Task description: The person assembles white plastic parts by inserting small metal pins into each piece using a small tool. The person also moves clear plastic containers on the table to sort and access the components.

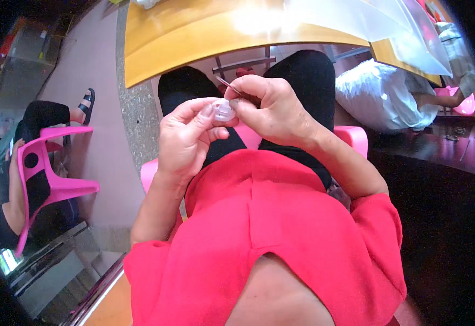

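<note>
Where left grip (185, 136) pinches, a white piece (224, 111) protrudes.

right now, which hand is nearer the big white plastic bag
Right. The right hand is apart from the white plastic bag, to its left; the left hand is farther left, on the right hand's other side.

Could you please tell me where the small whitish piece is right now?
In the head view, the small whitish piece is in the upper middle, pinched by the left hand, with the right hand at its right side.
</note>
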Motion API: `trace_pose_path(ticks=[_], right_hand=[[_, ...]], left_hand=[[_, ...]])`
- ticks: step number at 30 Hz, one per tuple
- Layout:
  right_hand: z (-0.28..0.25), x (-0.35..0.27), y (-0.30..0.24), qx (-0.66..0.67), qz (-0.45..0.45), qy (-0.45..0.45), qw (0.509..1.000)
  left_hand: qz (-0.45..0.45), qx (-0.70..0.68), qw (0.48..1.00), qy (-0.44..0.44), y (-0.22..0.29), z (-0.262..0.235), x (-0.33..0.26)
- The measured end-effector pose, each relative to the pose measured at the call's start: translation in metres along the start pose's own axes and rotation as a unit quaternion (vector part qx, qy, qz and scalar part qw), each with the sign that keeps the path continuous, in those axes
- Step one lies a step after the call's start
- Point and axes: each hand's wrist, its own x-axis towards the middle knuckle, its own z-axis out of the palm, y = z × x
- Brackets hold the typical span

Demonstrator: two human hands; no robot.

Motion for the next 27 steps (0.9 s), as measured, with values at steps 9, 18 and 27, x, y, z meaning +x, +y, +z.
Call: trace_pose_path(ticks=[9,18,27], right_hand=[[0.032,-0.032,-0.009,0.036,-0.01,-0.023,0.999],[0.049,-0.034,-0.012,-0.022,0.027,-0.037,0.999],[0.058,-0.039,-0.015,-0.047,-0.033,-0.075,0.996]], left_hand=[[-0.038,-0.065,0.996,-0.043,-0.012,-0.029,-0.041],[0.025,-0.075,0.997,0.017,-0.027,-0.035,-0.045],[-0.005,0.058,0.997,-0.048,-0.019,-0.053,-0.057]])
